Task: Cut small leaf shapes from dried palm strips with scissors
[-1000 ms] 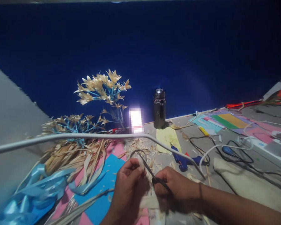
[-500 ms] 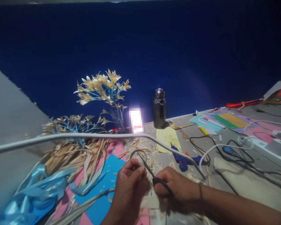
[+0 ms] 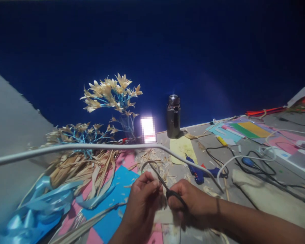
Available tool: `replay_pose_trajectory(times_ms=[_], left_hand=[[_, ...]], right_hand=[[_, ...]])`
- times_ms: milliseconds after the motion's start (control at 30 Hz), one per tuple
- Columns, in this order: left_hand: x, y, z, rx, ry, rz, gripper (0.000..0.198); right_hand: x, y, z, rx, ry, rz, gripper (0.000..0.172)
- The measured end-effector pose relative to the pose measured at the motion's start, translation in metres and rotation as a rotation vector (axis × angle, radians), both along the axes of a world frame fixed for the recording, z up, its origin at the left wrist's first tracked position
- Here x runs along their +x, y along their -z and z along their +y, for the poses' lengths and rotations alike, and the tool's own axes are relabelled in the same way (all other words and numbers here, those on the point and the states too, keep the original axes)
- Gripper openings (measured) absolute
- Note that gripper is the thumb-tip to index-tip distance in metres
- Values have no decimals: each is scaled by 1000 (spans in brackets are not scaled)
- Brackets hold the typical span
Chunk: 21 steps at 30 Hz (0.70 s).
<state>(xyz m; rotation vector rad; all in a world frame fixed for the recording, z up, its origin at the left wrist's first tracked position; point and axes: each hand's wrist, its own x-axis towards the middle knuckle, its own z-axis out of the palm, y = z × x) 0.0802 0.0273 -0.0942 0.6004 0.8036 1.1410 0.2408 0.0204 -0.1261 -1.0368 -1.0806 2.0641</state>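
My right hand (image 3: pixel 190 200) is closed on the black handles of a pair of scissors (image 3: pixel 165 185), blades pointing up and left. My left hand (image 3: pixel 142 200) pinches a small pale strip of dried leaf right at the blades; the piece is mostly hidden by my fingers. Both hands work low in the middle of the view, over blue and pink paper sheets (image 3: pixel 112 206). Dried-leaf scraps (image 3: pixel 155 159) lie scattered just beyond them.
A white cable (image 3: pixel 91 147) arcs across in front. Dried-leaf flowers on blue stems (image 3: pixel 112 95) stand at left above a straw pile (image 3: pixel 78 167) and blue ribbon (image 3: pixel 38 203). Dark bottle (image 3: pixel 173 117), blue glue gun (image 3: pixel 200 173), cords (image 3: pixel 246 162) and coloured paper (image 3: pixel 244 130) lie right.
Both hands with the scissors have shifted slightly up and right; the view has tilted a little. Nothing was picked up or let go.
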Motion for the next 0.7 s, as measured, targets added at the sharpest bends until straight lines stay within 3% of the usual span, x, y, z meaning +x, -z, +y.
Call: replay_pose_trajectory(times_ms=[133, 367, 533, 700], left_hand=[[-2, -3, -1, 17, 47, -28, 17], [-11, -10, 3, -27, 50, -52, 16], [-16, -19, 4, -44, 83, -93, 12], [-17, -24, 5, -53, 46, -68, 16]], right_hand=[[4, -9, 3, -35, 13, -10, 38], [22, -14, 11, 38, -110, 33, 56], [33, -18, 13, -15, -207, 20, 50], [34, -19, 15, 72, -299, -61, 46]])
